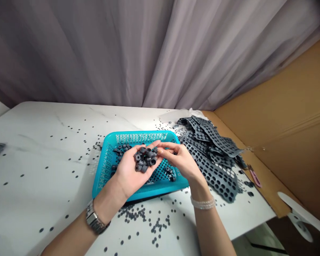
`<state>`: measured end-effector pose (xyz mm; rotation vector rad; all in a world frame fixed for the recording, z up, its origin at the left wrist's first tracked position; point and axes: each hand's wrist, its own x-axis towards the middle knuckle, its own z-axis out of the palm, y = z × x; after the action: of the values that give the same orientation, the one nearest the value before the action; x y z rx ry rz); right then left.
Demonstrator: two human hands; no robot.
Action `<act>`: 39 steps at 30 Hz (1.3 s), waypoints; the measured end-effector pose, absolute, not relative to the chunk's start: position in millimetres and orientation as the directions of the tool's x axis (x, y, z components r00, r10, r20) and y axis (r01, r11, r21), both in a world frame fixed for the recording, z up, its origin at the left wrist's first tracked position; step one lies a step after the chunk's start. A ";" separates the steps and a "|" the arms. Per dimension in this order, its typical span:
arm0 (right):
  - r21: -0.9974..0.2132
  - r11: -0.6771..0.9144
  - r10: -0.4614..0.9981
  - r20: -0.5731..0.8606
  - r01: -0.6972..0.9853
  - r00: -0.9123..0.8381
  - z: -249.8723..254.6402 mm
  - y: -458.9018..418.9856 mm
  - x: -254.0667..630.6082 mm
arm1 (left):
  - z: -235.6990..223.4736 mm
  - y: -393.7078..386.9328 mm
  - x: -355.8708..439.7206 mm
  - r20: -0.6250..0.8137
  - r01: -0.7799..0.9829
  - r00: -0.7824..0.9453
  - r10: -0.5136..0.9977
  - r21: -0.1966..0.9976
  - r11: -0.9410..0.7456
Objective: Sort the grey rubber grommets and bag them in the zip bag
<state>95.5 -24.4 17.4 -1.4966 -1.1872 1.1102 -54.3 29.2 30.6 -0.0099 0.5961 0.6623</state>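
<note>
While the left hand (130, 170) lies palm up and cupped over the basket (106, 167), it cradles a heap of dark rings (146, 159). Touching that heap from the right, the right hand (180, 161) pinches at the rings with its fingertips (161, 151); whether one is gripped cannot be told. Sorting through the handful seems the step in hand, and picking a single ring would call for a fine pinch. Just right of this hand lie punched sheets (216, 156). Small slugs (138, 213) dot the table (29, 142) below both wrists. Rings under the palm are hidden.
</note>
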 end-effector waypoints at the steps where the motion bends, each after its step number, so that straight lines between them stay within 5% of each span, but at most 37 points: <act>1: -0.973 -0.131 0.985 -0.107 0.188 0.135 17.0 -25.0 96.3 | 30.6 29.1 -54.0 -0.528 -0.570 0.631 0.568 0.182 0.802; 6: -0.948 -0.050 0.981 0.013 0.313 0.196 13.9 -27.5 94.5 | 29.7 29.8 -54.2 -0.501 -0.532 0.668 0.551 0.196 0.824; 13: -0.747 -0.009 0.938 0.224 0.665 0.265 15.5 -33.8 87.2 | 27.8 31.2 -54.9 -0.518 -0.550 0.630 0.578 0.227 0.804; 28: -0.783 0.030 0.968 0.177 0.621 0.177 20.7 -42.6 100.3 | 27.3 32.5 -58.0 -0.505 -0.512 0.671 0.543 0.214 0.832; 39: -0.824 0.028 0.937 0.220 0.566 0.273 12.3 -36.5 105.8 | 36.2 28.7 -52.9 -0.596 -0.573 0.589 0.545 0.167 0.802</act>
<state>105.8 -36.5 12.3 -1.6499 -1.4035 0.5210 -52.9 28.7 36.2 -0.0443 0.6789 0.6510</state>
